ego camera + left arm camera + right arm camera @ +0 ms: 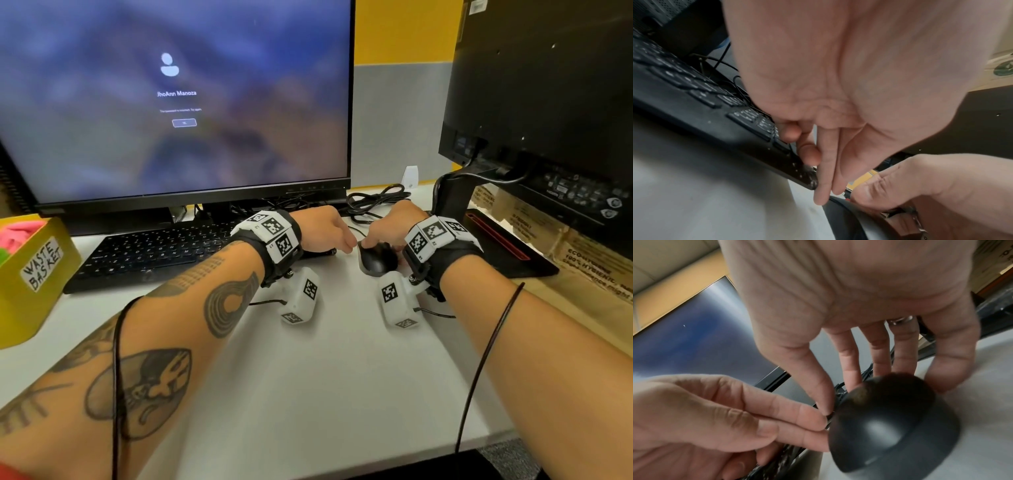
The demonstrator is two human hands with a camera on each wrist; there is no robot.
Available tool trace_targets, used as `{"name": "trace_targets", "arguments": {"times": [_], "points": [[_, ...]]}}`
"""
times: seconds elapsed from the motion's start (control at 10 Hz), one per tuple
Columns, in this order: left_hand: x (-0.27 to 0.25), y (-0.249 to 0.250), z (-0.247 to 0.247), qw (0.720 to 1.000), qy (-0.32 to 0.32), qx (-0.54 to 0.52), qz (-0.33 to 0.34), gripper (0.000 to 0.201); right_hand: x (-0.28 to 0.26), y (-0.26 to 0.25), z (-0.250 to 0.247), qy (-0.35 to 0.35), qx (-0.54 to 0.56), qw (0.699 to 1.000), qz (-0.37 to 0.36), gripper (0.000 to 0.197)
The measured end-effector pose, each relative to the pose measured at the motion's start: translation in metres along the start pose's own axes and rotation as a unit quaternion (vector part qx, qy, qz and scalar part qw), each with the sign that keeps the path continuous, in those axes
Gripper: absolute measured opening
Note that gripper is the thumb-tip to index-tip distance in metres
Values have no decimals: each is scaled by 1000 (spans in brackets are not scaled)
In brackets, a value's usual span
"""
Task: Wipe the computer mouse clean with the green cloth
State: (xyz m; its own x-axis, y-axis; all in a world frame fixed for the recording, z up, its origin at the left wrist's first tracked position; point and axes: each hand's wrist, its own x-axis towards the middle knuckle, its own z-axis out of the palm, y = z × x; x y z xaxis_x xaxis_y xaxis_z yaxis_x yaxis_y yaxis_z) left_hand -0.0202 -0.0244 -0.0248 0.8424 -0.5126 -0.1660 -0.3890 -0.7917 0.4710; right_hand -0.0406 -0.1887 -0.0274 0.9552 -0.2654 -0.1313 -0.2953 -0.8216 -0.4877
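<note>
Left of the computer mouse (376,259), a yellow box (32,274) labelled "WASTE BASKET" holds pink and green fabric; neither hand holds a cloth. The left hand (322,228), fingers straight, touches the mouse's left edge; the right hand (394,224) grips it on the white desk (325,377). A tug could snag the cord. Keyboard (154,253) and lit monitor (171,99) stand left, a second monitor (548,102) right.
</note>
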Motion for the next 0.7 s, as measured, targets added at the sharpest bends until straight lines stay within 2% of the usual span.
{"name": "trace_targets", "arguments": {"times": [0.1,0.3,0.4,0.5,0.6,0.7], "points": [[2,3,1,1000,-9,-1,-3,34,1,2,1,2,-2,1000,-4,39],[4,8,5,1000,-8,-19,0,32,-6,2,-1,-5,-26,1000,-14,45],[4,8,6,1000,-5,-19,-5,32,-2,4,0,-11,26,999,-15,55],[4,8,5,1000,-7,-24,-6,33,-3,4,-1,-6,-30,999,-16,44],[5,7,6,1000,-1,-16,-4,32,-4,5,-1,11,-50,998,-41,43],[7,7,5,1000,6,-25,5,33,0,5,-1,4,-36,999,-25,40]]}}
